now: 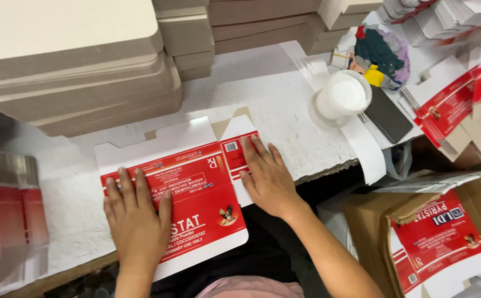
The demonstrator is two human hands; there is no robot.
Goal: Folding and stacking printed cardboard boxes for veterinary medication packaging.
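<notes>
White worktable (pixel 284 118) with cardboard stacks (pixel 80 83) upper left, and a red-and-white flat carton (pixel 196 187) lies lower centre, not folded up yet, left hand (pixel 136 212) spread flat on it, right hand (pixel 268 176) pressing its side flap, both open, gripping nothing.

A flattened red-and-white carton (pixel 188 193) lies at the worktable's (pixel 284 121) near edge. Grey-brown cardboard stacks (pixel 80 72) line the far-left corner and far edge. More red-and-white cartons (pixel 450 110) crowd the right edge; another fills an open brown box (pixel 444 237) below. A dark phone screen (pixel 386 115) rests nearby.
</notes>
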